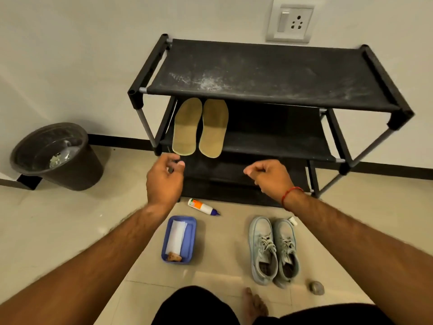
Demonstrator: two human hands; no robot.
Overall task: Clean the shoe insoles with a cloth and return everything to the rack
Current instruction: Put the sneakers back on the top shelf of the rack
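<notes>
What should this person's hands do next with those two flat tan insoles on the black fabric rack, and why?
Probably the left hand should rise and pinch the heel of the left tan insole. It and the right hand hover empty just below the insole heels, which overhang the rack's middle shelf. The white cloth for wiping lies in the blue plastic tray on the floor.

The toe ends of the insoles (200, 127) are hidden under the top shelf (269, 73). The right forearm (339, 231) covers most of a small white thing (293, 221) beside the shoes (274, 249). The label on the bottle (202, 206) is unreadable. The grey lump (316, 288) and what is in the bin (56, 156) are unidentifiable.
</notes>
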